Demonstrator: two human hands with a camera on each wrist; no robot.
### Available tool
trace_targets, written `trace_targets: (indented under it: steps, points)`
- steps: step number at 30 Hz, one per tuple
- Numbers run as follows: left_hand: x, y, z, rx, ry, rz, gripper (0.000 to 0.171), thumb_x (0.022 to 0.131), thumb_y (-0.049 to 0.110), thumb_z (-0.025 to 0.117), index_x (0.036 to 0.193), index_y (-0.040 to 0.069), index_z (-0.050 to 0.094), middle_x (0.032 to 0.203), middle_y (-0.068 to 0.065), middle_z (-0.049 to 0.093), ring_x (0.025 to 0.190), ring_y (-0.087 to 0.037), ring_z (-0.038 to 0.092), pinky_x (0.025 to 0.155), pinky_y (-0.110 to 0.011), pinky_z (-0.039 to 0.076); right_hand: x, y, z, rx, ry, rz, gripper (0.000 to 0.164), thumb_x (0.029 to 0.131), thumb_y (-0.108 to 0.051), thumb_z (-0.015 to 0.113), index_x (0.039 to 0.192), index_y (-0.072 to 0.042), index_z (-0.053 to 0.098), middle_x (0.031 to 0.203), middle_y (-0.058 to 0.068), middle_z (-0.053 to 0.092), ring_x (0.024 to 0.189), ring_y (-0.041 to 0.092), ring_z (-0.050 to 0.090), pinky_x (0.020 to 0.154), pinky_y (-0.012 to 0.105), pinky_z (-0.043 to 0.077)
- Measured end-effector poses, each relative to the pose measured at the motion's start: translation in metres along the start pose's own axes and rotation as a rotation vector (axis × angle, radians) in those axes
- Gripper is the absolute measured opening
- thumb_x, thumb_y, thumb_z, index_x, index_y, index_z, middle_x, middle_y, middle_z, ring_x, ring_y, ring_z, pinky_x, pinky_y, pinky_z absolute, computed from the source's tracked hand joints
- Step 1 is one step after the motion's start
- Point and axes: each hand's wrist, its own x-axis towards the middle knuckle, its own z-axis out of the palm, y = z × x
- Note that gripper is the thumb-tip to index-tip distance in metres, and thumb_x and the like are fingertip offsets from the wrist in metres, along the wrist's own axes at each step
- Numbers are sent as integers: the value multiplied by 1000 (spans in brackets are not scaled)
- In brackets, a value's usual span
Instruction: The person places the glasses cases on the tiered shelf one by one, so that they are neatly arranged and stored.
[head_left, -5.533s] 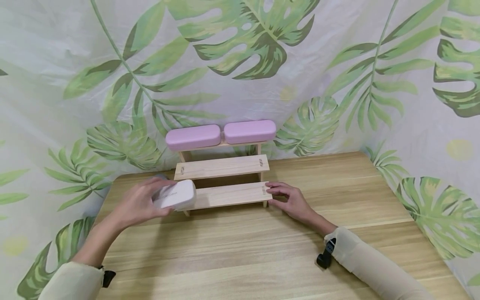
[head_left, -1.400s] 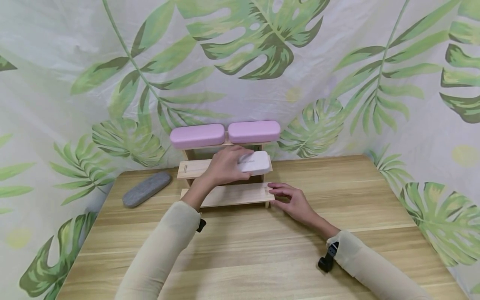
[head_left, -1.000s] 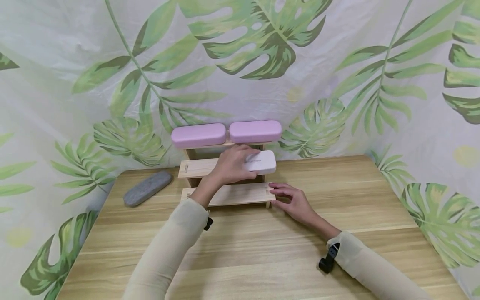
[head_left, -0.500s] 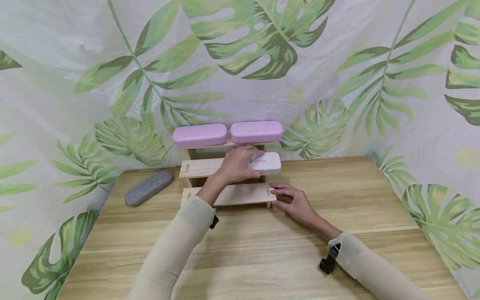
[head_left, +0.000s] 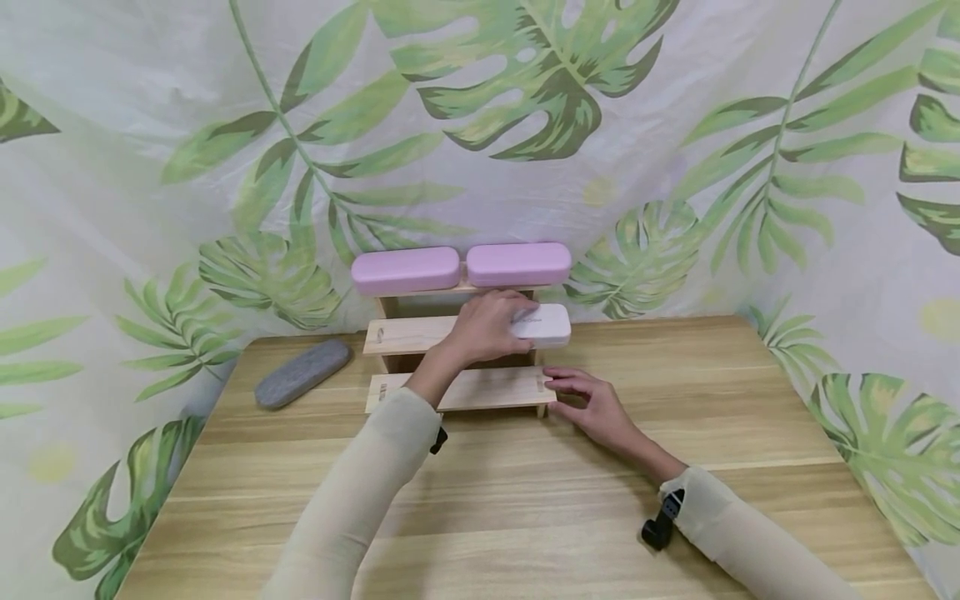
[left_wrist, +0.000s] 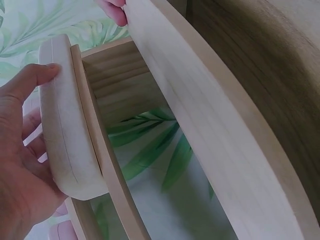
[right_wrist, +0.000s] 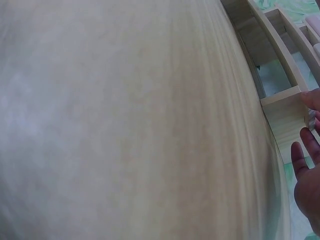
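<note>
My left hand (head_left: pixel 487 327) grips a white glasses case (head_left: pixel 546 323) with printed lettering, at the right end of the middle tier of a three-tier wooden rack (head_left: pixel 411 335). In the left wrist view the thumb presses on the near side of the case (left_wrist: pixel 67 125), which lies along the tier's edge. My right hand (head_left: pixel 596 408) pinches the right end of the lowest tier (head_left: pixel 487 390), fingers over its top and thumb at the front edge. Two lilac glasses cases (head_left: pixel 405 270) lie end to end on the top tier.
A grey felt-like glasses case (head_left: pixel 303 373) lies slanted on the wooden table (head_left: pixel 495 517), left of the rack. Behind it hangs a leaf-print cloth (head_left: pixel 637 167). Both wrists wear black camera mounts (head_left: pixel 660 521).
Since the oldest frame, my left hand has carried the white case from the lower left to the middle tier's right end. Lately it slid slightly right. My right hand keeps its place.
</note>
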Motion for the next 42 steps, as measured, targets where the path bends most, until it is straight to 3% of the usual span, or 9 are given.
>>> trace_targets:
  steps: [17,23,33,38,42]
  points:
    - [2,3,2,0,14,-14,62,85,40,88,141,20,70,144,-1,67,126,-23,63,98,-46,54,-1,-2,1,15,0,-17,31,90,12,76,121,12,72,139,31,63,133,46,58,103,57,51]
    - [-2,1,-1,-5,21,-9,64,85,42,89,142,22,69,145,0,67,131,-22,62,102,-46,53,0,-2,1,1,-1,-22,31,90,12,76,120,13,72,139,31,63,132,48,58,103,52,53]
    - [-15,-2,-12,11,31,-3,67,83,41,91,142,18,69,144,-3,67,132,-24,62,104,-46,52,0,-5,0,1,2,3,33,89,12,77,122,12,72,141,29,63,134,44,58,106,42,53]
    - [-24,-6,-19,29,54,5,67,84,41,90,142,18,69,145,-2,67,134,-25,61,106,-45,52,-1,-3,1,1,2,8,33,89,12,77,122,12,72,141,28,63,135,43,58,105,48,53]
    - [-34,-11,-24,25,93,19,66,84,42,90,142,17,69,145,-2,67,134,-26,61,106,-46,52,-1,16,3,-15,10,10,33,90,11,77,122,11,73,143,27,63,135,42,58,103,52,53]
